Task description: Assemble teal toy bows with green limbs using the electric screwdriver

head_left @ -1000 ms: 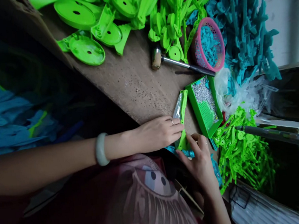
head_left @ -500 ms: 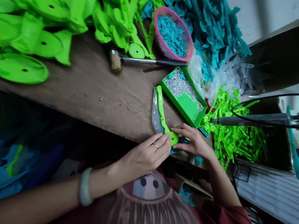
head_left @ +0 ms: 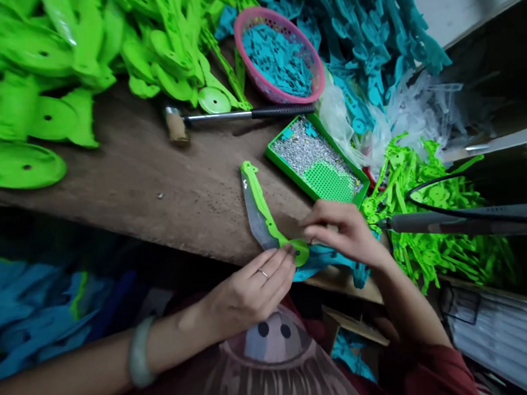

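My left hand, with a ring on one finger, has its fingers closed over the rounded end of a bright green plastic part. A translucent blade-shaped plastic piece lies along that part's left side. Just right of the round end, my right hand is raised with thumb and fingers pinched together. Whatever may be between those fingertips is too small to make out. Under both hands, a blue plastic part lies along the table edge. Beyond my right hand is a green tray of small metal pieces.
A hammer lies beside a pink basket of small blue pieces. Green parts and blue parts are heaped at the back. An electric screwdriver with a black cable rests over more green parts at the right.
My right hand has lifted off the green part's round end, and its fingers have closed to a pinch. My left hand stays on the part. The whole view has shifted slightly.
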The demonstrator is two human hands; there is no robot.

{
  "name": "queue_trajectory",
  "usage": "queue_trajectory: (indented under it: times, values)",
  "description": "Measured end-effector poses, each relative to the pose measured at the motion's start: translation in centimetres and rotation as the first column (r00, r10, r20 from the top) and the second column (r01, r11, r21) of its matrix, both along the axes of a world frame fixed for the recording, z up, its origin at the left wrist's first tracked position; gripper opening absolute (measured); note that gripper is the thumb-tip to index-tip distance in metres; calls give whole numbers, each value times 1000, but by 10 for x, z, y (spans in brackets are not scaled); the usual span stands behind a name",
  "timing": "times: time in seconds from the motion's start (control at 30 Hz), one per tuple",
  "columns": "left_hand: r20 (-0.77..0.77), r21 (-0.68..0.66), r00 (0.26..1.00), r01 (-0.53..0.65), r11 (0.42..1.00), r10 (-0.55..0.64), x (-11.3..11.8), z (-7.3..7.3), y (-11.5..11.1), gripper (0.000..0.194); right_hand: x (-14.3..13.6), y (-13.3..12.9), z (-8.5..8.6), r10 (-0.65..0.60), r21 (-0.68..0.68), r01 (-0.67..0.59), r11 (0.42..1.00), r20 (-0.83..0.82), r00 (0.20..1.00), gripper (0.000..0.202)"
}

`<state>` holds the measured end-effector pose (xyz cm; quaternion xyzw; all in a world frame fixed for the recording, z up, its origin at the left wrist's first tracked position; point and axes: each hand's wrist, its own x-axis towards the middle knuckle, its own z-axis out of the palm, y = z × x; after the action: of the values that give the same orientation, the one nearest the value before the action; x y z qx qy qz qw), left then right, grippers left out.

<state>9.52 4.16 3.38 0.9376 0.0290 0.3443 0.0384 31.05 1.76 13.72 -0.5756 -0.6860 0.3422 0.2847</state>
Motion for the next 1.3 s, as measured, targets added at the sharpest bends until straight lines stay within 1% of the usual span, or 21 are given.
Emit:
queue_trajectory:
  times: [0.07, 0.13, 0.23, 0.33, 0.43, 0.6, 0.7, 0.77, 0.8, 0.83, 0.87, 0.9, 0.97, 1.0, 1.03, 1.07, 1.13, 1.17, 1.2, 1.23, 1.3]
  values:
    - [-15, 4, 1000, 0, 1000, 0, -1, 2, -1, 37, -22, 31, 5, -112, 87, 150, 985, -339, 934, 48]
    - [-38, 11, 999, -4, 1000, 4, -2, 2, -2, 38, -45, 66, -6, -87, 88, 155, 984, -523, 848, 59]
    - [-59, 17, 998, -19, 1000, 20, -3, 0, -4, 36, -67, 110, -41, -18, 17, 31, 999, -525, 851, 63]
    - [-32, 7, 999, -32, 999, 32, -4, -1, -6, 33, -67, 127, -70, -3, -41, -20, 999, -497, 867, 65]
    - [-29, -1, 999, -37, 999, 37, -4, -1, -5, 32, -62, 120, -71, 0, -26, -17, 1000, -531, 847, 64]
    - [-36, 26, 998, -46, 999, 47, -4, -5, -4, 34, -77, 102, -61, 140, -36, -172, 984, -426, 894, 66]
    - [-27, 7, 999, -42, 999, 43, -8, -7, -9, 35, -76, 82, -45, 175, -42, -202, 979, -345, 922, 64]
    - [-31, -34, 999, -38, 999, 37, -11, -4, -10, 35, -60, 49, -27, 144, 64, -133, 989, -212, 967, 60]
    - [-27, -78, 999, -38, 996, 36, -10, 0, -8, 35, -48, 28, -18, 52, 178, -31, 983, -118, 992, 56]
    - [-27, -139, 999, -28, 990, 24, -8, 5, -5, 35, -33, 4, -10, -179, 351, 184, 918, -47, 983, 50]
    - [-29, -203, 1000, -5, 979, -1, -3, 13, 1, 36, -16, -20, -3, -492, 546, 443, 711, -62, 868, 46]
    - [-29, -257, 999, 29, 966, -37, 5, 21, 10, 37, 3, -42, 2, -724, 695, 601, 395, -168, 669, 39]
    - [-42, -299, 990, 114, 947, -133, 32, 36, 36, 41, 41, -72, 9, -859, 717, 695, 56, -320, 400, 22]
    - [-55, -268, 985, 144, 952, -165, 49, 40, 53, 45, 59, -79, 10, -882, 673, 740, -21, -361, 303, 21]
    - [-98, -237, 977, 161, 958, -188, 68, 42, 71, 49, 75, -83, 10, -890, 611, 792, -13, -368, 270, 26]
    - [-144, -186, 963, 201, 962, -229, 86, 41, 89, 50, 89, -83, 9, -887, 540, 841, 43, -367, 281, 33]
    - [-324, -107, 902, 264, 959, -284, 115, 33, 123, 43, 107, -80, 7, -816, 395, 871, 292, -372, 442, 43]
    - [-386, -78, 881, 264, 961, -274, 124, 29, 138, 40, 112, -78, 7, -755, 339, 842, 419, -384, 531, 45]
    - [-426, -53, 870, 248, 967, -247, 130, 25, 149, 40, 115, -77, 6, -704, 290, 806, 517, -391, 593, 44]
    - [-448, -29, 868, 224, 974, -213, 132, 24, 157, 42, 117, -77, 6, -674, 245, 776, 581, -389, 628, 43]
    - [-452, -17, 869, 217, 976, -201, 132, 27, 164, 46, 117, -75, 5, -665, 173, 750, 638, -367, 651, 43]
